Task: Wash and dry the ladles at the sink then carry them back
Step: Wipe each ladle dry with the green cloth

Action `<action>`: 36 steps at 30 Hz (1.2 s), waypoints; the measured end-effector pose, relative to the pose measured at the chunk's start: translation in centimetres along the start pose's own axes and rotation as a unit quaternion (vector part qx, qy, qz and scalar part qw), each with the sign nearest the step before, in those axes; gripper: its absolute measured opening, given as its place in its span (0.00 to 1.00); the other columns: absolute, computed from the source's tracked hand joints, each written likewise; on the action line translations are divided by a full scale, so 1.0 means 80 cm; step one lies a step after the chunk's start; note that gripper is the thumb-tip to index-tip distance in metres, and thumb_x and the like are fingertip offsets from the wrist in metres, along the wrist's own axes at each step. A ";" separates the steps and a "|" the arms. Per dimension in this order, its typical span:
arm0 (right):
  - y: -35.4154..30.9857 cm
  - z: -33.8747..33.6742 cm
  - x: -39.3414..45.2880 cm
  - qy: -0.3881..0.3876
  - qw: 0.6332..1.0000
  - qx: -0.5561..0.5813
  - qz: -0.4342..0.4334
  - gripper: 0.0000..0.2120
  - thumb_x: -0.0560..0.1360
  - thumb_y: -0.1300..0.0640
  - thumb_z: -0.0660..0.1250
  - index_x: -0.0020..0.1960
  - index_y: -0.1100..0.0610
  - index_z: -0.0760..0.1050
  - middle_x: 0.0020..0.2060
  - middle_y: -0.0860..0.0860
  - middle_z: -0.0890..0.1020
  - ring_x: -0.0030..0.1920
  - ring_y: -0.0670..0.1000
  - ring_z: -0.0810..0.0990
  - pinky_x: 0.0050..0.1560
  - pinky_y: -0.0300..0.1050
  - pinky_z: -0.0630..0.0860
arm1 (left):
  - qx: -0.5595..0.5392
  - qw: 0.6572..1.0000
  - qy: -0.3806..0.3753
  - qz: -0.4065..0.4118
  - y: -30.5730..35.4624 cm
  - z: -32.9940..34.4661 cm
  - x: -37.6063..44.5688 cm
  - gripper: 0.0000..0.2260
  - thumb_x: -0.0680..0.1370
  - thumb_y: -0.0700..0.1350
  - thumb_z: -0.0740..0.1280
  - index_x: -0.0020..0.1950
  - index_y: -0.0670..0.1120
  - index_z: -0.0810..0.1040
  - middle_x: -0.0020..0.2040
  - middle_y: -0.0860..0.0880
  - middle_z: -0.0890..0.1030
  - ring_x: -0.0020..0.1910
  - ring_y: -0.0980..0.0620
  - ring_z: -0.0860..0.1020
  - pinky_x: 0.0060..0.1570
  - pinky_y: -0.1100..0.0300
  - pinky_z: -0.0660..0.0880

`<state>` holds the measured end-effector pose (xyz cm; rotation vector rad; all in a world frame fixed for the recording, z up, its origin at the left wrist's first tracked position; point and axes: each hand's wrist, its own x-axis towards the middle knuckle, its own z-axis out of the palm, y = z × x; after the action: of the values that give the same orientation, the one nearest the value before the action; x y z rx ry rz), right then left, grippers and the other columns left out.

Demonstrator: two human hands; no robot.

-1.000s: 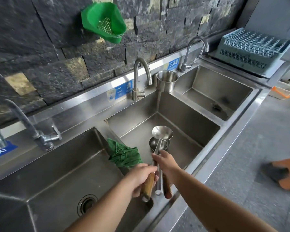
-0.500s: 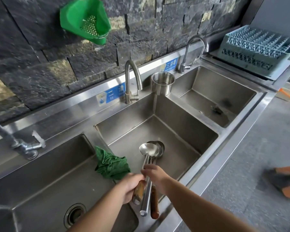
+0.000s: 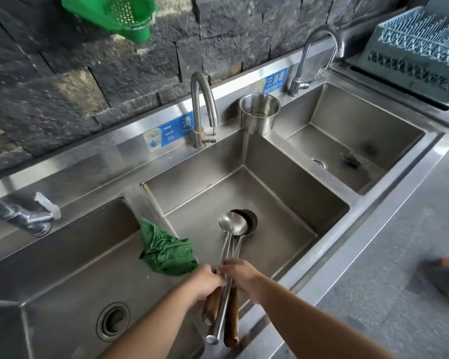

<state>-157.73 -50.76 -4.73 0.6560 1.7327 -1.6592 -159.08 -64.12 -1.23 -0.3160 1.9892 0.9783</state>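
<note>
Hands, left [image 3: 205,281] and right [image 3: 241,277], clasp ladles [image 3: 231,226]; label [image 3: 171,132] reads "二清"

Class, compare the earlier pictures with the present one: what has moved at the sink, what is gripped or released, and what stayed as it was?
The shiny ladle, raised above the others a second ago, has been lowered until its bowl nests on the darker ladles in the middle basin. Left hand and right hand still grip the bunched handles. The green cloth has not moved.
</note>
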 end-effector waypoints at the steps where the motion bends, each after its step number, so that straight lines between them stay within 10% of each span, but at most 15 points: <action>1: 0.001 -0.001 0.004 0.008 1.000 -0.011 -0.004 0.04 0.72 0.62 0.70 0.40 0.54 0.80 0.35 0.51 0.80 0.37 0.49 0.79 0.38 0.42 0.77 | 0.037 0.999 0.008 0.005 0.001 0.000 0.004 0.12 0.69 0.50 0.70 0.47 0.45 0.81 0.38 0.50 0.82 0.36 0.53 0.81 0.34 0.65 0.74; 4: 0.006 -0.004 0.014 0.018 0.999 -0.036 -0.005 0.05 0.66 0.56 0.71 0.41 0.53 0.81 0.39 0.52 0.83 0.43 0.52 0.81 0.52 0.48 0.78 | 0.139 0.990 0.017 0.017 0.012 0.001 0.009 0.14 0.68 0.52 0.68 0.48 0.45 0.81 0.44 0.46 0.83 0.44 0.48 0.82 0.40 0.60 0.73; 12: 0.021 -0.021 0.035 0.058 0.997 -0.048 0.029 0.08 0.74 0.53 0.69 0.51 0.54 0.77 0.35 0.46 0.75 0.34 0.45 0.71 0.32 0.38 0.64 | 0.294 0.956 -0.003 -0.009 0.023 0.005 0.032 0.16 0.71 0.49 0.68 0.54 0.41 0.79 0.51 0.42 0.82 0.48 0.44 0.82 0.43 0.58 0.75; 22: 0.030 -0.028 0.057 0.095 0.990 0.024 0.100 0.28 0.73 0.44 0.67 0.69 0.51 0.67 0.58 0.51 0.76 0.56 0.53 0.75 0.58 0.53 0.75 | 0.170 0.985 -0.009 0.015 0.026 0.012 0.078 0.31 0.75 0.55 0.64 0.76 0.48 0.64 0.73 0.45 0.70 0.70 0.46 0.70 0.65 0.60 0.67; 28: 0.036 -0.034 0.085 0.095 0.977 0.112 0.153 0.22 0.74 0.45 0.67 0.58 0.61 0.77 0.37 0.55 0.77 0.32 0.52 0.76 0.28 0.39 0.69 | 0.073 0.997 -0.006 -0.028 0.023 0.020 0.135 0.29 0.74 0.58 0.63 0.72 0.47 0.70 0.69 0.46 0.74 0.65 0.46 0.74 0.62 0.58 0.69; 32: 0.042 -0.036 0.125 0.076 0.969 0.148 0.183 0.32 0.62 0.40 0.74 0.58 0.60 0.78 0.45 0.57 0.85 0.42 0.58 0.85 0.39 0.51 0.82 | -0.004 0.997 0.022 -0.070 0.029 0.022 0.180 0.16 0.77 0.55 0.64 0.55 0.45 0.80 0.55 0.43 0.81 0.53 0.45 0.78 0.52 0.55 0.72; 36: 0.040 -0.040 0.142 0.025 0.958 0.185 0.218 0.13 0.74 0.54 0.71 0.50 0.64 0.80 0.42 0.59 0.86 0.38 0.58 0.85 0.43 0.53 0.82 | -0.071 0.995 0.000 -0.076 0.032 0.035 0.220 0.10 0.75 0.50 0.70 0.44 0.44 0.79 0.46 0.41 0.81 0.44 0.45 0.79 0.47 0.54 0.75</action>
<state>-163.31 -48.19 -15.28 1.1679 1.1945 -1.6600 -169.17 -57.88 -14.83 -0.5375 1.8705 1.0227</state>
